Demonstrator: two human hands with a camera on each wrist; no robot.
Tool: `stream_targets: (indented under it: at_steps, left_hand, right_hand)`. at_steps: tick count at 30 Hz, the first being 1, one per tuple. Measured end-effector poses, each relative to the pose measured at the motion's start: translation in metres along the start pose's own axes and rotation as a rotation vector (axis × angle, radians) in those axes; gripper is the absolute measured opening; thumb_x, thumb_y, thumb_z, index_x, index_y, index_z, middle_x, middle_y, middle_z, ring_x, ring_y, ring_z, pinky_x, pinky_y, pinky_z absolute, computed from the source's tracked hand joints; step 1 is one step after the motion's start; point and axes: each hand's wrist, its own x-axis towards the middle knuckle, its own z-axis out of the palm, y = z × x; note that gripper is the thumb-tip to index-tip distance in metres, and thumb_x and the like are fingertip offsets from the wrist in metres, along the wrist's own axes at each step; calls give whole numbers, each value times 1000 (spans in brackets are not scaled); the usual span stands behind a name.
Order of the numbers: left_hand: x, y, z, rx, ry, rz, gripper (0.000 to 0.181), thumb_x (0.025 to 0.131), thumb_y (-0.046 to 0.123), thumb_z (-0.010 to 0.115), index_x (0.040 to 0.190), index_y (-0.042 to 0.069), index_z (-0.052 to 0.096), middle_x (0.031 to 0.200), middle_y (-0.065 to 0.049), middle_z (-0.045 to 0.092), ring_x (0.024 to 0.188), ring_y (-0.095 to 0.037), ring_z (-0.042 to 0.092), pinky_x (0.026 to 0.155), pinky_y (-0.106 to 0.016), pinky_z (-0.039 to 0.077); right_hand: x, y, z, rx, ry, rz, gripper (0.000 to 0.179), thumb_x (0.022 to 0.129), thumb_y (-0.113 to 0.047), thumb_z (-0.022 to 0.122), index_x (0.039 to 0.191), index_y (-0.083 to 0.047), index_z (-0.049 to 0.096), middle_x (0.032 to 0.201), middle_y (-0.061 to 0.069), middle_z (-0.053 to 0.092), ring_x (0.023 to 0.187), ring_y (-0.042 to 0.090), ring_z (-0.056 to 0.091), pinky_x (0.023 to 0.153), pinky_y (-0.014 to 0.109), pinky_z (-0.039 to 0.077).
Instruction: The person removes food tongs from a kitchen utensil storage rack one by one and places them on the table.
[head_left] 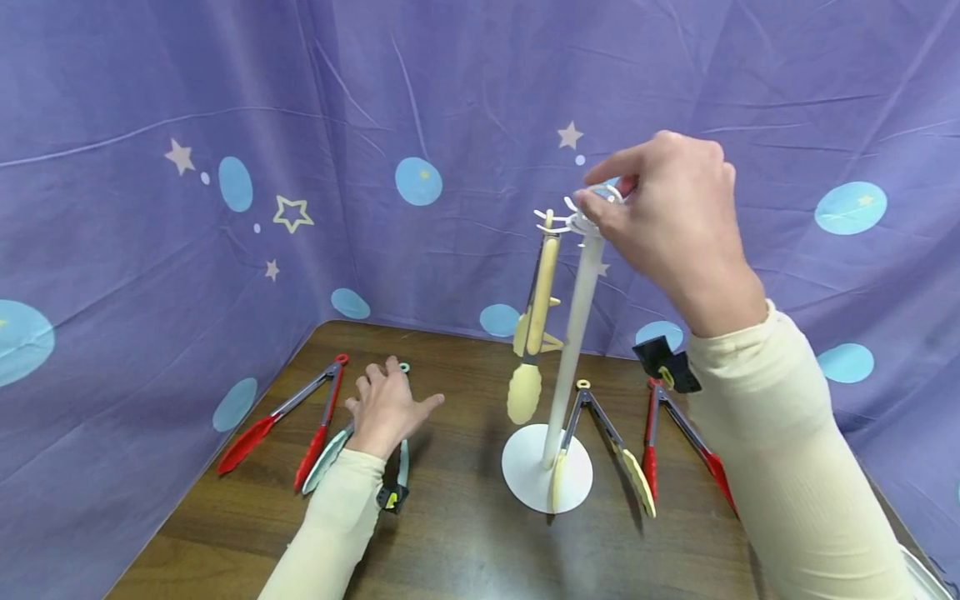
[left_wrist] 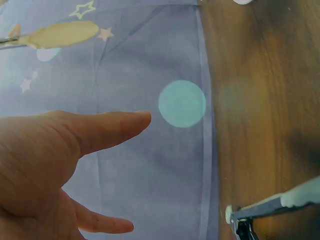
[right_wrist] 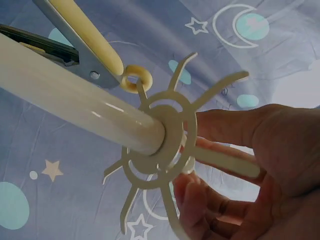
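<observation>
My right hand (head_left: 682,225) is at the top of a white utensil stand (head_left: 576,350). Thumb and fingers pinch its top, just above the hook ring (right_wrist: 172,125); the exact contact is partly hidden. From one hook hang pale yellow tongs (head_left: 542,308) by their end loop (right_wrist: 137,79), heads down. Over the mint-green tongs (head_left: 326,458) on the table hovers my left hand (head_left: 386,408), its fingers and thumb spread and holding nothing. In the left wrist view the mint tongs (left_wrist: 300,195) lie apart from the thumb.
Red tongs (head_left: 318,450) lie spread at the table's left. Another yellow pair (head_left: 637,479) lies by the stand's round base (head_left: 525,467), one arm across it. More red tongs (head_left: 651,471) are at the right, partly behind my sleeve. A purple patterned cloth (head_left: 465,83) encloses the table.
</observation>
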Motion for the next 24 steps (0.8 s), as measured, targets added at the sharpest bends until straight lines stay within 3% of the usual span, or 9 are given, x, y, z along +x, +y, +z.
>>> stream_targets:
  at_steps: [11,17,24]
  left_hand:
    - [-5,14,-1,-90,52,85,94,84,47,79,151,-3,36,140,-34,42,126,-53,43,95,-69,39]
    - [-7,17,-2,-106,85,114,90,84,45,79,150,-1,39,140,-31,44,124,-50,45,93,-67,41]
    - [-9,21,-5,-155,181,183,80,85,38,80,147,2,46,134,-25,49,120,-45,48,89,-59,43]
  right_hand:
    - [-5,-15,1,-149,35,-11,25,90,-28,77,108,-11,81,101,17,71,100,36,60,83,59,48]
    - [-4,-19,2,-188,50,17,23,90,-28,76,103,-10,82,102,20,71,99,39,62,81,62,49]
    - [0,-21,3,-241,42,22,27,92,-33,76,99,-8,82,102,20,74,98,41,66,80,61,51]
